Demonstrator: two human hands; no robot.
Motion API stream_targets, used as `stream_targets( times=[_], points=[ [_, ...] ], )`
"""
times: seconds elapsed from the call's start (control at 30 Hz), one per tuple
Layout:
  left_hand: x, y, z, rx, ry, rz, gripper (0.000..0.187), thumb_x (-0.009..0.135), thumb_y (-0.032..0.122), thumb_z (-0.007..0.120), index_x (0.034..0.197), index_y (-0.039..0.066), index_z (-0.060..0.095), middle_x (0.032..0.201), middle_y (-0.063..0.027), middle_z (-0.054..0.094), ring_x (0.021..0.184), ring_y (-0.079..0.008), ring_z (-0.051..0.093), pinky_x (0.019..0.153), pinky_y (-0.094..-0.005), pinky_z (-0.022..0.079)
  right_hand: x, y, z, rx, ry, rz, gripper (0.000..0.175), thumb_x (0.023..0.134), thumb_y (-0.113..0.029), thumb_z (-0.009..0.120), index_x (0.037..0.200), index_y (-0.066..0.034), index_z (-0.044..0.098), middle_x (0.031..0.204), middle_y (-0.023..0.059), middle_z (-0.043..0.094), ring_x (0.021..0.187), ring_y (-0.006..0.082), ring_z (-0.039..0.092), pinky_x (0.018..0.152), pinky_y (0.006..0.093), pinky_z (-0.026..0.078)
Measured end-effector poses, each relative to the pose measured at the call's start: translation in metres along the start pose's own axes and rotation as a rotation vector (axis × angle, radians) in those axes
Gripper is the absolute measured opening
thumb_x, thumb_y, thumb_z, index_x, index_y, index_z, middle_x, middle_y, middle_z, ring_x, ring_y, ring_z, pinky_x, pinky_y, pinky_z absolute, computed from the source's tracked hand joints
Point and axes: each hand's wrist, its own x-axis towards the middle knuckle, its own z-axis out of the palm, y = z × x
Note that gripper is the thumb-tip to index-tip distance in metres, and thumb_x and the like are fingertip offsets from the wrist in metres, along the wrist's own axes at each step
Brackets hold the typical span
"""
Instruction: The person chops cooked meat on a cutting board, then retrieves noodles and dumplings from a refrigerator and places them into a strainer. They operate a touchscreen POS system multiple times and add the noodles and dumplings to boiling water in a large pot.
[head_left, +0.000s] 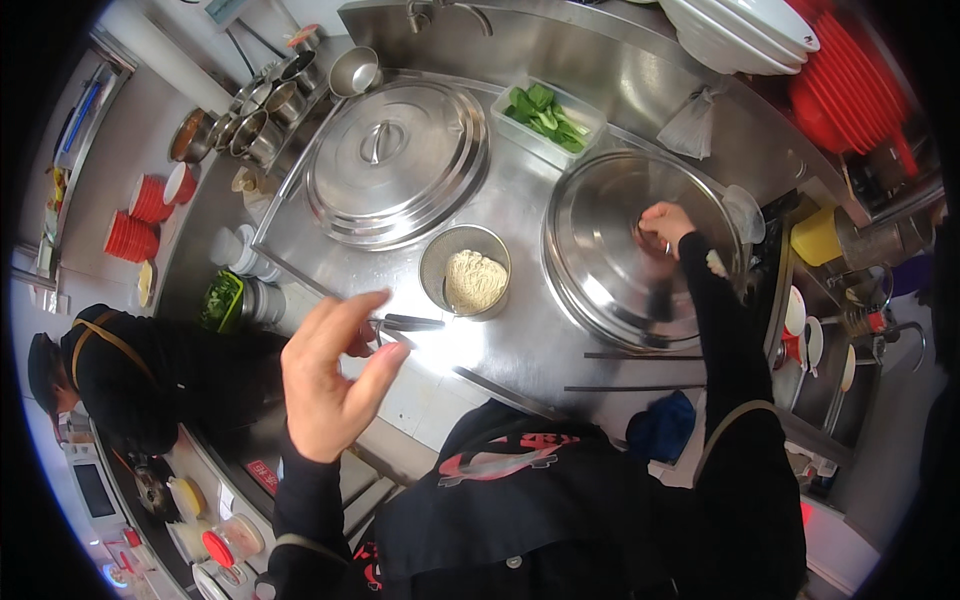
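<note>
My right hand (667, 227) grips the handle at the middle of the right steel pot lid (600, 202), which appears to sit over its pot. My left hand (334, 375) is raised with thumb and fingers apart, beside the dark handle (411, 323) of a strainer basket (431, 259), and holds nothing. Pale noodles (475, 280) lie in the basket, which stands on the steel worktop (517, 330) between the two lids. A second round steel lid (390, 165) with a loop handle is at the left. Whether my left hand touches the basket's handle I cannot tell.
Green leaves (546, 118) fill a clear plastic tub (592, 120) at the back. Two dark chopsticks (637, 388) lie near the front edge. Steel pots (259, 137) and stacked red bowls (131, 236) stand at the left. A co-worker (142, 375) in black bends at the far left.
</note>
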Motion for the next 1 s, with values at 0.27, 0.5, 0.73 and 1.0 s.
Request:
stream_targets(
  times=[0.27,0.5,0.73,1.0],
  points=[
    [0.025,0.018,0.005,0.003,0.071,-0.037,0.006,0.079,-0.001,0.066,0.078,-0.003,0.061,0.061,-0.0032,0.055,0.055,-0.0053,0.05,0.051,-0.0212,0.04,-0.1,-0.103,-0.056,0.167,-0.286,0.085,0.023,0.084,-0.008,0.068,0.102,0.0036,0.06,0.073,0.0005,0.058,0.054,0.0052,0.046,0.049,0.0201,0.036],
    [0.104,0.063,0.025,0.077,-0.038,0.347,0.006,0.076,0.003,0.066,0.078,-0.001,0.061,0.063,-0.0139,0.06,0.055,-0.0225,0.061,0.055,-0.0303,0.047,-0.218,-0.052,-0.171,0.276,0.027,0.106,0.042,0.086,-0.009,0.066,0.122,0.0061,0.051,0.085,0.0043,0.059,0.057,0.0055,0.049,0.051,0.0189,0.04],
    [0.156,0.135,0.033,-0.261,-0.181,0.383,0.003,0.087,0.002,0.061,0.085,-0.001,0.061,0.072,-0.0003,0.061,0.067,-0.0062,0.059,0.059,-0.02,0.049,-0.293,0.091,-0.262,0.334,0.423,0.188,0.027,0.083,-0.007,0.067,0.108,-0.0032,0.058,0.074,-0.0005,0.058,0.047,0.0056,0.043,0.041,0.0212,0.032],
    [0.175,0.073,0.146,-0.029,-0.181,0.46,0.013,0.082,0.007,0.068,0.088,-0.002,0.059,0.076,-0.0117,0.066,0.066,-0.0172,0.061,0.063,-0.0311,0.049,-0.332,0.209,-0.306,0.332,0.654,0.281,0.021,0.081,-0.006,0.068,0.101,-0.0073,0.061,0.066,-0.0028,0.052,0.046,0.0077,0.042,0.039,0.0236,0.031]
  ],
)
